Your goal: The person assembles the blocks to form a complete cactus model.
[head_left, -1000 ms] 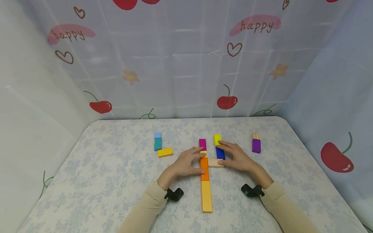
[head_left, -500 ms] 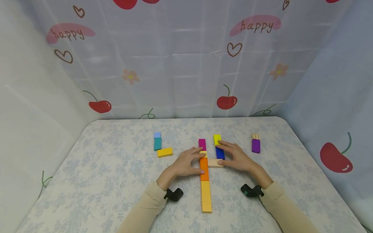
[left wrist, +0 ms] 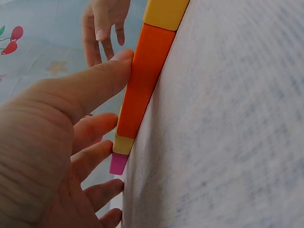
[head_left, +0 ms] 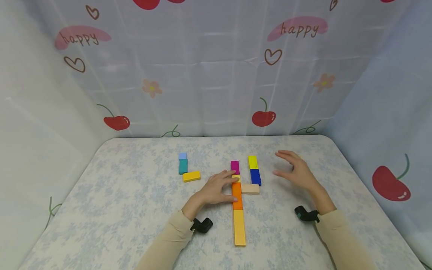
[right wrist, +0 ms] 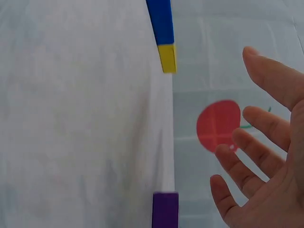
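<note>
A row of blocks runs away from the person in the head view: a long light-orange block [head_left: 239, 228], an orange block [head_left: 237, 197], a small pale-yellow block [left wrist: 123, 145] and a magenta block [head_left: 234, 166]. My left hand [head_left: 214, 189] rests against this row, thumb on the orange block and fingertips by the pale-yellow and magenta ones. A plain wooden block [head_left: 250, 189] juts rightward from the orange one. Beyond it a blue block [head_left: 255, 177] meets a yellow block [head_left: 252, 162]. My right hand [head_left: 298, 173] hovers to their right, fingers spread, holding nothing.
At the left lie a light-blue block [head_left: 182, 155], a teal block [head_left: 183, 166] and an amber block [head_left: 191, 176]. A purple block [right wrist: 165, 210] shows in the right wrist view; my right hand hides it in the head view. A printed curtain [head_left: 216, 75] stands behind the table [head_left: 118, 210].
My right hand has let go of the blue and wooden blocks and moved right, over the purple block's place. The left hand stays on the row.
</note>
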`<state>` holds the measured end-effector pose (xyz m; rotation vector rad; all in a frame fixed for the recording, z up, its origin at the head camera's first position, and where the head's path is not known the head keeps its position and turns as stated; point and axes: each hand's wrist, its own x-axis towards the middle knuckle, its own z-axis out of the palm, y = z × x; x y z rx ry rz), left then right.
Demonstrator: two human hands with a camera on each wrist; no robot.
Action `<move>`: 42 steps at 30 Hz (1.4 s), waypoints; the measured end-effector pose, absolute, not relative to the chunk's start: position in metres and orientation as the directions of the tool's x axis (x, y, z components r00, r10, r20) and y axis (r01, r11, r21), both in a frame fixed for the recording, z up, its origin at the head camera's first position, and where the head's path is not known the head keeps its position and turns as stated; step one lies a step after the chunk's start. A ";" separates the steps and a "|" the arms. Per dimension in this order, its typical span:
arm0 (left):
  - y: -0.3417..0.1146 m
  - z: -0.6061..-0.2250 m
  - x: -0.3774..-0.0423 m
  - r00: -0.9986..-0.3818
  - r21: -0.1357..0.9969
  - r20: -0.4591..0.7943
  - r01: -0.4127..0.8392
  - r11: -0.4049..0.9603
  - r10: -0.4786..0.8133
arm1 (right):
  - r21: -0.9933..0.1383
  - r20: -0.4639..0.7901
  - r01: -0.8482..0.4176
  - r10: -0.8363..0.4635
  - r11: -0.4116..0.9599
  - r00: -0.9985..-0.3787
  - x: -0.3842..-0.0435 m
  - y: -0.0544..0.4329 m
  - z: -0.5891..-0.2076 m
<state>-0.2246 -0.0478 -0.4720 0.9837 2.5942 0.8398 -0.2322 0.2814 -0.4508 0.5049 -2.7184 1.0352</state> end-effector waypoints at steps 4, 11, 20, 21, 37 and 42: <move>-0.048 -0.471 -0.224 -0.744 0.593 -0.025 0.526 0.609 0.668 | -0.660 0.252 -0.279 -0.144 0.698 -0.957 -0.232 0.308 -0.446; -0.048 -0.471 -0.225 -0.743 0.593 -0.033 0.523 0.612 0.668 | -0.701 0.172 -0.163 -0.057 0.694 -0.983 -0.227 0.342 -0.448; -0.047 -0.472 -0.225 -0.747 0.580 -0.008 0.538 0.611 0.665 | -0.734 0.016 -0.033 -0.031 0.678 -0.999 -0.226 0.355 -0.459; -0.047 -0.472 -0.225 -0.747 0.581 -0.005 0.539 0.610 0.665 | -0.734 0.000 -0.021 -0.031 0.678 -1.000 -0.226 0.356 -0.461; -0.047 -0.472 -0.225 -0.751 0.579 -0.010 0.535 0.616 0.661 | -0.707 -0.020 -0.025 -0.055 0.707 -0.998 -0.228 0.359 -0.470; -0.047 -0.473 -0.225 -0.751 0.584 -0.016 0.529 0.616 0.660 | -0.714 -0.012 -0.039 -0.067 0.699 -0.998 -0.227 0.358 -0.469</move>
